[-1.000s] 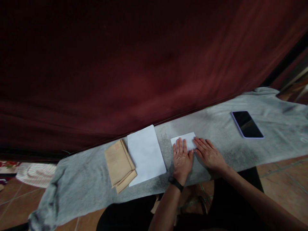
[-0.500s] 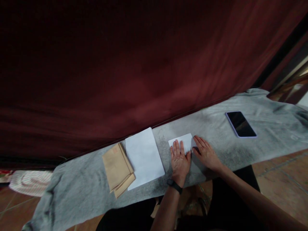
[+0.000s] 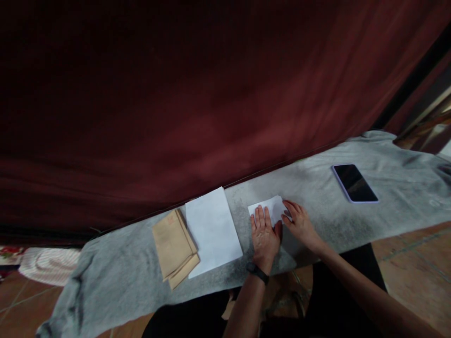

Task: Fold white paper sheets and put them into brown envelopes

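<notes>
A small folded sheet of white paper [image 3: 273,205] lies on the grey cloth in front of me. Flat across its near left part rests my left hand [image 3: 265,238], fingers stretched out, with a dark band on the wrist. At the paper's right edge, my right hand [image 3: 300,226] has its fingers bent and its thumb close to them, gripping that edge, which looks slightly raised. To the left, larger white sheets [image 3: 213,232] lie flat. Several brown envelopes [image 3: 172,244] are stacked beside them, partly over the sheets' left edge.
A phone in a lilac case [image 3: 355,183] lies on the right part of the grey cloth [image 3: 116,272]. A dark red curtain [image 3: 211,108] hangs along the far edge. Tiled floor [image 3: 416,253] shows below the near edge.
My right hand's fingers have gone from lying stretched out to bent at the paper's right edge, which has lifted a little. My left hand stays flat on the paper.
</notes>
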